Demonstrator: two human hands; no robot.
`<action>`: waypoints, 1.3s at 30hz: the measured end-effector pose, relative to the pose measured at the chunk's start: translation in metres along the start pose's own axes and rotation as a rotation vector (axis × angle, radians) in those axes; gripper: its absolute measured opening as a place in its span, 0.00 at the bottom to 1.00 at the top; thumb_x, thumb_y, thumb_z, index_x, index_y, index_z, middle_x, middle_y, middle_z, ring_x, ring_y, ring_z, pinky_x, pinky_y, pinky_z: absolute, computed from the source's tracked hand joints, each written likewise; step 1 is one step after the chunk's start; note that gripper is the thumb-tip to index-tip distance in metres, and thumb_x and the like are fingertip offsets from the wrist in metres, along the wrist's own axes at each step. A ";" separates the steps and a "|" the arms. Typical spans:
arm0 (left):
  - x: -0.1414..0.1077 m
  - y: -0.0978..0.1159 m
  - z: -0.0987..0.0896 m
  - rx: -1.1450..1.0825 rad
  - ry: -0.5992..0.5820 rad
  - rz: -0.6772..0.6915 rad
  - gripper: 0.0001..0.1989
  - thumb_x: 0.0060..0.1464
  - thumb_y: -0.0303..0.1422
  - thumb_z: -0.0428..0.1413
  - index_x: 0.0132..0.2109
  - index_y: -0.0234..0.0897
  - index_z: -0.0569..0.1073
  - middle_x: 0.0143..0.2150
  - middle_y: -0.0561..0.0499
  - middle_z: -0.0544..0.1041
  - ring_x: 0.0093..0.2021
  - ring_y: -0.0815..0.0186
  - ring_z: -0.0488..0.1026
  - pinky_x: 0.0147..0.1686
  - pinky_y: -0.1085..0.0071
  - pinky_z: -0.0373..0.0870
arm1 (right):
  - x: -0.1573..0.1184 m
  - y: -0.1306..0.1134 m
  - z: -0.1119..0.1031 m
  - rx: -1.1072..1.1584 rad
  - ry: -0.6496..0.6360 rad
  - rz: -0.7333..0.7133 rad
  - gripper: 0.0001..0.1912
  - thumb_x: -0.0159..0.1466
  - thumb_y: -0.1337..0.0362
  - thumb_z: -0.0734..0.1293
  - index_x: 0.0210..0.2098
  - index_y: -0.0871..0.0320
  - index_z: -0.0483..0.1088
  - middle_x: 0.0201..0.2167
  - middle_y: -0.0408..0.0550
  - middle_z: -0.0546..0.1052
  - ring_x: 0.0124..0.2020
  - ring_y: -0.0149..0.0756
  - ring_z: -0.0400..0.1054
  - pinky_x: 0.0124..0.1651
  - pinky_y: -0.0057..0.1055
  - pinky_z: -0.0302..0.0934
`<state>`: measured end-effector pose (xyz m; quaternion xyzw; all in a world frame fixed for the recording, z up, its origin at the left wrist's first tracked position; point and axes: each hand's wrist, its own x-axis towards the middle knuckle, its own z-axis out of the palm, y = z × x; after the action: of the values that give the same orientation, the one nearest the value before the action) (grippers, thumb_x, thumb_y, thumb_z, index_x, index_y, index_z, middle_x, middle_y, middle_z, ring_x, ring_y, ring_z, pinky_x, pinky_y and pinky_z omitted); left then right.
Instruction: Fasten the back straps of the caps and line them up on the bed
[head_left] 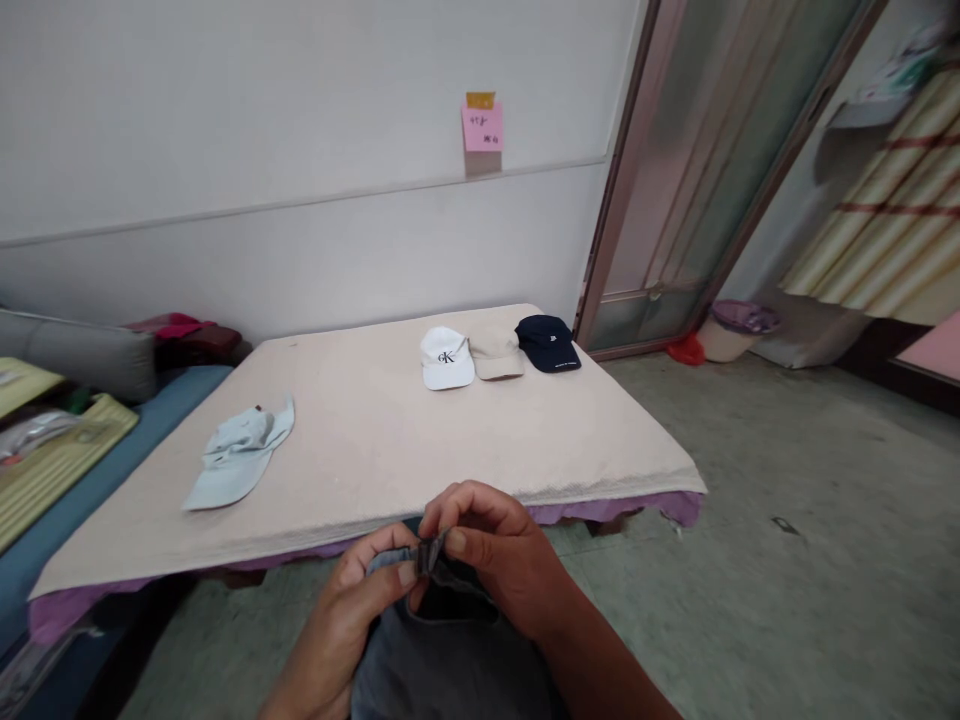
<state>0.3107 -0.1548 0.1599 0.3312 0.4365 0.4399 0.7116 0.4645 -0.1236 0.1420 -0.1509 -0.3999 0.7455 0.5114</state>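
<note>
A dark grey-blue baseball cap (450, 660) is held up in front of me, its back opening and adjusting strap toward the top. My left hand (360, 590) pinches the strap near its buckle (425, 556) from the left. From the other side, my right hand (495, 545) grips the strap between thumb and fingers. Beyond them on the bed, a white cap (448, 358), a beige cap (496, 355) and a navy cap (548, 344) sit side by side. A pale blue cap (244, 455) lies alone at the left, its strap end sticking up.
The low bed (360, 420) has a cream cover with a purple edge below. At left are a grey cushion (79, 350) and yellow folded items (64, 450). A pink note (481, 128) hangs on the wall. A lined bin (735, 330) stands by the sliding door (675, 180).
</note>
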 end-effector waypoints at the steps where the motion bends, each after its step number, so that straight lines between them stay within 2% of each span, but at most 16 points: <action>1: 0.000 0.001 0.001 -0.006 0.001 0.001 0.07 0.50 0.31 0.57 0.27 0.34 0.69 0.22 0.54 0.65 0.23 0.71 0.61 0.23 0.75 0.55 | 0.000 -0.001 0.000 0.017 -0.012 0.020 0.06 0.57 0.64 0.69 0.32 0.59 0.68 0.34 0.47 0.72 0.30 0.33 0.68 0.36 0.32 0.62; 4: -0.002 0.003 0.004 -0.029 0.009 0.001 0.07 0.50 0.31 0.57 0.26 0.34 0.69 0.22 0.54 0.66 0.23 0.71 0.61 0.24 0.75 0.55 | 0.000 -0.005 0.002 0.032 -0.001 0.044 0.07 0.57 0.63 0.69 0.31 0.59 0.67 0.30 0.46 0.72 0.27 0.31 0.66 0.33 0.31 0.60; 8: -0.005 0.005 0.005 -0.029 0.052 0.015 0.06 0.49 0.31 0.58 0.28 0.34 0.70 0.22 0.54 0.66 0.23 0.71 0.62 0.24 0.75 0.56 | 0.003 -0.012 0.003 0.058 0.053 0.013 0.08 0.55 0.63 0.71 0.29 0.60 0.68 0.24 0.43 0.70 0.24 0.26 0.59 0.29 0.25 0.54; 15: -0.006 0.003 0.003 0.016 0.086 0.033 0.08 0.47 0.33 0.59 0.26 0.34 0.70 0.22 0.54 0.67 0.24 0.70 0.61 0.26 0.75 0.57 | 0.003 -0.016 0.003 0.078 0.089 0.026 0.09 0.54 0.64 0.71 0.29 0.60 0.67 0.23 0.41 0.69 0.21 0.25 0.56 0.24 0.24 0.47; 25: -0.006 0.002 -0.001 -0.007 0.083 0.058 0.05 0.48 0.32 0.59 0.30 0.35 0.72 0.23 0.53 0.67 0.26 0.69 0.61 0.27 0.74 0.58 | 0.002 -0.019 0.006 0.116 0.038 0.028 0.07 0.55 0.65 0.71 0.29 0.60 0.68 0.23 0.42 0.68 0.20 0.24 0.56 0.22 0.23 0.46; 33: -0.006 0.000 -0.002 -0.036 0.148 0.022 0.10 0.43 0.33 0.62 0.32 0.37 0.71 0.21 0.56 0.67 0.22 0.71 0.61 0.22 0.76 0.57 | 0.004 -0.016 0.004 0.033 0.099 0.069 0.09 0.53 0.64 0.72 0.28 0.60 0.68 0.20 0.39 0.67 0.19 0.23 0.56 0.21 0.23 0.49; 39: -0.009 0.003 -0.003 -0.020 0.138 0.018 0.11 0.43 0.33 0.63 0.33 0.38 0.69 0.22 0.56 0.69 0.20 0.72 0.63 0.21 0.76 0.59 | 0.002 -0.016 0.002 -0.220 0.090 0.085 0.08 0.54 0.63 0.71 0.29 0.60 0.69 0.18 0.38 0.65 0.18 0.24 0.56 0.22 0.23 0.49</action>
<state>0.3049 -0.1612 0.1646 0.2966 0.4772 0.4723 0.6791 0.4723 -0.1199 0.1559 -0.2563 -0.4489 0.7107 0.4771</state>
